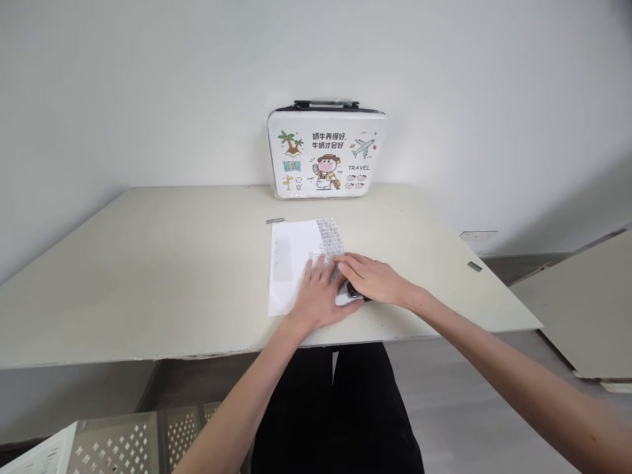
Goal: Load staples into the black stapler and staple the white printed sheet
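A white printed sheet (291, 296) lies near the front edge of the table, with a grey grid-like picture along its right side. My left hand (320, 296) lies flat on the lower right of the sheet, fingers spread. Over the sheet's right edge, my right hand (372, 275) is closed from above around a small black stapler (352, 290), most of which the hand hides. The left thumb reaches just below the stapler. A grey staple strip (275, 220) rests at the sheet's top left corner. Another staple strip (474, 266) lies near the table's right edge.
A white case (296, 148) with cartoon prints and a black handle stands against the wall at the back of the pale table (172, 263). Perforated plastic baskets (116, 447) are below at lower left. A pale panel (587, 303) stands beyond the right edge.
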Demonstrator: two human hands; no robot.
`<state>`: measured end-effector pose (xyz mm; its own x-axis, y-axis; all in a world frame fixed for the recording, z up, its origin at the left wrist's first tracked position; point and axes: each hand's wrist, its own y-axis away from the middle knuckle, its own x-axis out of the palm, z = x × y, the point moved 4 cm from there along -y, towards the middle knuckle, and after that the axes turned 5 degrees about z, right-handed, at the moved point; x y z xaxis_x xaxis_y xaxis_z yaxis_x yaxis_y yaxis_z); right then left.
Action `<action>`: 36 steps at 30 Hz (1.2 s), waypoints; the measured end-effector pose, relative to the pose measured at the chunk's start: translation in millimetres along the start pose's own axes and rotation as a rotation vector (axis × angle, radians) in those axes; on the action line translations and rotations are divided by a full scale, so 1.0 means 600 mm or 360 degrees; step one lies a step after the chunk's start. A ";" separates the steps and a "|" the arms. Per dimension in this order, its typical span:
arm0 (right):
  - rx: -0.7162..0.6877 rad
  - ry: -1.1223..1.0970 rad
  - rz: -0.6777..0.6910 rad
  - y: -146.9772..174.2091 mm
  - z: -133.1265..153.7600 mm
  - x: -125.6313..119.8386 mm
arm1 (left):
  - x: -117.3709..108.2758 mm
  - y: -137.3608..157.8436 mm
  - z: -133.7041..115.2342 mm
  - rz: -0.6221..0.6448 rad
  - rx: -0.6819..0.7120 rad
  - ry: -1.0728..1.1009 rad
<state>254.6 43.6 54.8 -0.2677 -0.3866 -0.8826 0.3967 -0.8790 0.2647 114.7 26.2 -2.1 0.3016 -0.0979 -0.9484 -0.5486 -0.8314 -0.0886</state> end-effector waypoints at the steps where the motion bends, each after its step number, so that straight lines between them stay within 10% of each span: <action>1: -0.0007 0.0004 0.0002 0.000 0.000 0.000 | 0.000 0.000 0.000 0.0003 -0.0001 -0.0001; 27: 0.0112 0.0565 -0.0259 -0.007 0.033 0.032 | -0.004 -0.001 -0.001 0.0025 0.0024 -0.0105; 36: -0.0023 0.0073 -0.0474 0.016 0.000 0.009 | -0.012 0.003 0.000 0.0048 -0.0011 -0.0035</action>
<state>256.8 33.2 52.3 -0.3342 -0.0990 -0.9373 0.3195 -0.9475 -0.0138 111.4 25.7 4.8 0.2679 -0.1110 -0.9570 -0.5516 -0.8321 -0.0579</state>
